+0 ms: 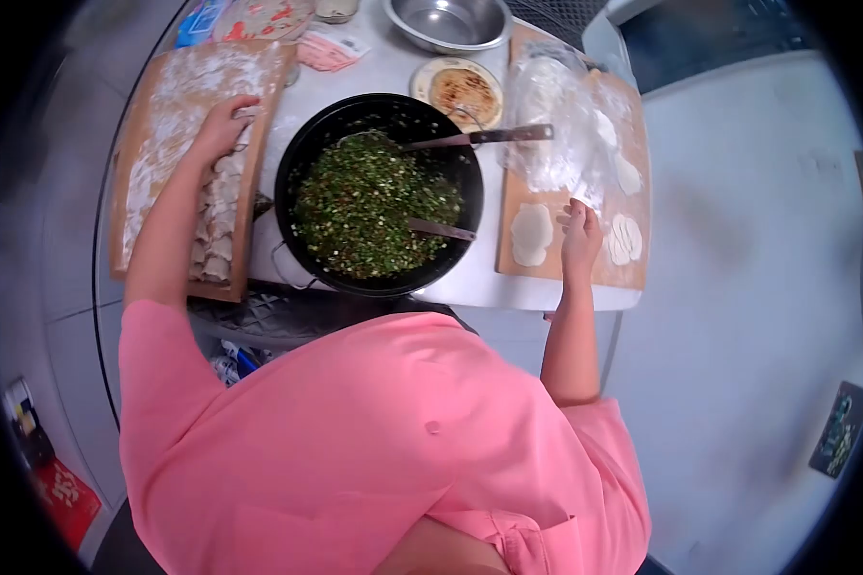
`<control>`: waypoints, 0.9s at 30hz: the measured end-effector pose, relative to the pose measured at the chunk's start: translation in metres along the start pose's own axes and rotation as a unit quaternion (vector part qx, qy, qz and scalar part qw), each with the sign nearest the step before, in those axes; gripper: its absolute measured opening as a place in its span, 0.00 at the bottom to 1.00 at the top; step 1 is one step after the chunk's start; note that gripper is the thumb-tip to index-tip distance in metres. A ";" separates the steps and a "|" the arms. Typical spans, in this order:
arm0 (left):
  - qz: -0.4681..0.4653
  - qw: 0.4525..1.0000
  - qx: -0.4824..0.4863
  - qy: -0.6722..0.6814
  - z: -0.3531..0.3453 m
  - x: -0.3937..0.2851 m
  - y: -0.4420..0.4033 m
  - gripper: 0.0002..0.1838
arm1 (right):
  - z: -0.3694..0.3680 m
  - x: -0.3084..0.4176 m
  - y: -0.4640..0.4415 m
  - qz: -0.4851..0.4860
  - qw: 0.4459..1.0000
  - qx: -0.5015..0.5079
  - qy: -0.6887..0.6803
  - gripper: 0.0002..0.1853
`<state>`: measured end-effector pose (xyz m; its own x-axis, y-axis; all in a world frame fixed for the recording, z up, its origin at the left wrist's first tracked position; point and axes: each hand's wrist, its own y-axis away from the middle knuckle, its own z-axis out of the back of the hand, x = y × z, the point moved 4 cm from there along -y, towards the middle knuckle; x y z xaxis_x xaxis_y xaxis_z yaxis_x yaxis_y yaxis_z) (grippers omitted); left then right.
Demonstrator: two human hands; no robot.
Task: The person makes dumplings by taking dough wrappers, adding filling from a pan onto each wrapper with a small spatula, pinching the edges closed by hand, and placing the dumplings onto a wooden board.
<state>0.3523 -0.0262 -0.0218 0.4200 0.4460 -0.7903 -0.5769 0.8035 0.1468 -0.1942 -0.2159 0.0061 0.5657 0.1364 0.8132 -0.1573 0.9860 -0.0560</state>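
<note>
Black pot (326,125) holds chopped green filling (369,206); dumplings (221,220) line a wooden board (153,144).

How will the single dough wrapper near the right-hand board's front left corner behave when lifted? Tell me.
The dough wrapper looks thin and soft, so it will probably droop. It should be fairly light, given its thinness. Lying flat on the wooden board, it seems unlikely to roll.

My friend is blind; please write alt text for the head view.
The left hand rests at the far end of a row of dumplings on a floured board, the right hand at the edge of a clear plastic bag near flattened dough; a black pot of chopped green mixture stands between.
</note>
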 end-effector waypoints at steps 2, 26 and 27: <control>-0.021 1.000 0.000 0.004 0.003 0.005 -0.006 0.19 | 0.012 -0.055 -0.011 -0.128 0.988 -0.034 -0.079 0.17; -0.214 0.971 -0.081 -0.064 -0.062 -0.141 0.100 0.16 | -0.027 -0.114 -0.038 -0.032 0.986 0.125 0.110 0.10; -0.223 0.971 -0.074 -0.046 -0.067 -0.143 0.101 0.16 | -0.025 -0.109 -0.038 -0.030 0.986 0.125 0.111 0.10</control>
<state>0.1868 -0.0348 0.0660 0.7080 0.1054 -0.6983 -0.4143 0.8628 -0.2898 -0.2299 -0.2655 -0.0951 0.7385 0.1235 0.6628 -0.2965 0.9424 0.1547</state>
